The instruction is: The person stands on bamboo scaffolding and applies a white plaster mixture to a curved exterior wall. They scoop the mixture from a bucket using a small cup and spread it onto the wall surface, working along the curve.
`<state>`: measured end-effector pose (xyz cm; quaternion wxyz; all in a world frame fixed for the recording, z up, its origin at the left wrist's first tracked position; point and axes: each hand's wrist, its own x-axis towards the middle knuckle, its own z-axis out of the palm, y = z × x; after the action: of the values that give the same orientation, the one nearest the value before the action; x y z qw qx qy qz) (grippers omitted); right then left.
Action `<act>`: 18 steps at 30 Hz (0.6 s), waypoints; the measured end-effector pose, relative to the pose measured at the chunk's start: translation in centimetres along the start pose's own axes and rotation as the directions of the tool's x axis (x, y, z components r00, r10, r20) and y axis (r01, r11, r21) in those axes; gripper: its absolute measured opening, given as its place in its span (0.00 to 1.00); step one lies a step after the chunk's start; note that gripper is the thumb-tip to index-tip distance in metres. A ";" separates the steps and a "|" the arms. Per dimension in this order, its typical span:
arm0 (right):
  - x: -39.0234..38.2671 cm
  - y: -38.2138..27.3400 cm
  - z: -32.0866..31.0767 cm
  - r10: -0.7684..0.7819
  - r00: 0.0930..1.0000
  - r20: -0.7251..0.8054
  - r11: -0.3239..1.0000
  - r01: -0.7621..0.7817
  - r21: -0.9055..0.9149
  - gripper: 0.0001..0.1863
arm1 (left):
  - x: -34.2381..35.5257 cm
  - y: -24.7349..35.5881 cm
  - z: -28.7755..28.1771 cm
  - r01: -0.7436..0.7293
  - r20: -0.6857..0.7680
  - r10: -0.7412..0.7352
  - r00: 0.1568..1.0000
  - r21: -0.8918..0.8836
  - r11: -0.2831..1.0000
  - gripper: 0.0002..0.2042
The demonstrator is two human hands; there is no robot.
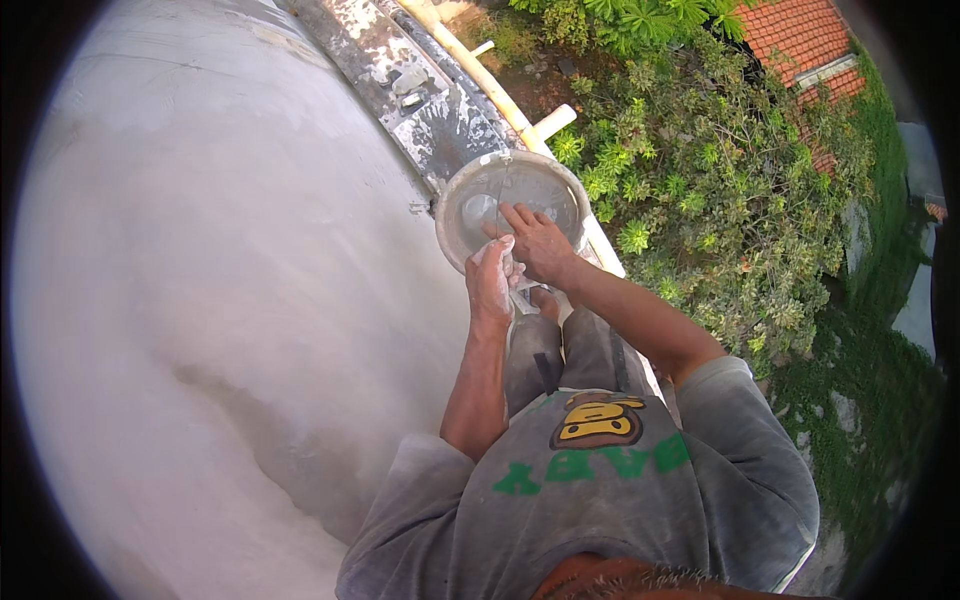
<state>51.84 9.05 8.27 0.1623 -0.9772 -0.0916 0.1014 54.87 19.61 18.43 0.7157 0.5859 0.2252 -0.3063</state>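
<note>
A round grey bucket (pixel 453 225) with a plaster-smeared rim stands in front of me, with greyish water inside. A pale round patch shows in the water; I cannot tell whether it is an object or a reflection. My right hand (pixel 538 242) reaches over the near right part of the bucket, fingers stretched toward the water. Coated in white residue, my left hand (pixel 492 280) is closed at the near rim, close beside the right hand. A light-coloured piece shows just below the left hand, too little of it to name.
A grey plastered wall (pixel 230 250) curves along my left. Past the bucket runs a narrow, splattered plank (pixel 450 130) with small plaster lumps (pixel 408 85) on it. Bamboo poles (pixel 500 95) edge its right side. Beyond lie shrubs (pixel 720 190) far below and a tiled roof (pixel 800 40).
</note>
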 end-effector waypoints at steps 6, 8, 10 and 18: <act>3.4 -1.8 -1.9 -0.078 0.987 0.142 0.954 0.116 -0.277 0.37 | -1.5 2.9 0.9 0.009 0.010 -0.009 1.000 -0.009 1.000 0.16; 4.1 -2.6 -1.8 -0.105 0.987 0.120 0.944 0.137 -0.299 0.38 | -2.2 4.3 0.4 -0.012 -0.003 0.012 1.000 -0.029 1.000 0.16; 5.0 -2.8 -0.8 -0.121 0.986 0.117 0.942 0.151 -0.300 0.38 | -2.6 4.7 0.3 0.004 -0.032 -0.005 0.999 -0.040 0.999 0.15; 7.3 -2.0 -1.5 -0.182 0.953 0.242 0.982 0.164 0.092 0.16 | -1.6 6.4 -1.2 -0.062 -0.042 0.060 0.997 -0.045 0.997 0.15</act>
<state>58.86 12.02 9.08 0.1924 -0.9386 -0.1928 0.2119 58.27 21.82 23.75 0.7333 0.5818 0.2286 -0.2673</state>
